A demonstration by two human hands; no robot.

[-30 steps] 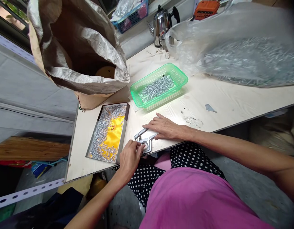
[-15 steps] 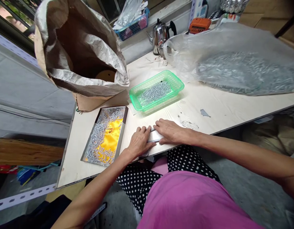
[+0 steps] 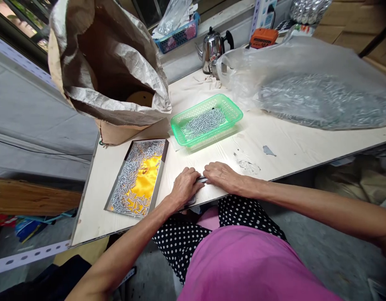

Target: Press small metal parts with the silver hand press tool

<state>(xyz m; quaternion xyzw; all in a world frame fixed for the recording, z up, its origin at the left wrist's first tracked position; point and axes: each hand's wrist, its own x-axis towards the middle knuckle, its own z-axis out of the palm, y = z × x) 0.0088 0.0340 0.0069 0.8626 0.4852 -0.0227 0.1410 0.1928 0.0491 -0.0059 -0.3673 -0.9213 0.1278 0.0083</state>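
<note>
Both hands press on a small metal hand tool [image 3: 201, 180] at the near edge of the pale table [image 3: 293, 144]. My left hand [image 3: 184, 187] lies over its left part, fingers curled down on it. My right hand [image 3: 220, 176] covers its right handle, fingers together. Only a sliver of the tool shows between them. A flat tray [image 3: 136, 177] with a yellow bottom and several small silver pieces lies left of my left hand. A green plastic basket [image 3: 206, 120] holding more silver pieces stands behind the hands.
A big open brown paper sack [image 3: 108, 71] stands at the back left. A clear plastic bag [image 3: 308, 83] full of silver pieces lies at the right. A steel kettle [image 3: 213, 48], a blue basket [image 3: 177, 35] and an orange box [image 3: 263, 37] are along the back.
My left hand moved from pinching the tool's end to lying over it. My right hand shifted slightly toward it, and the tool is now almost hidden.
</note>
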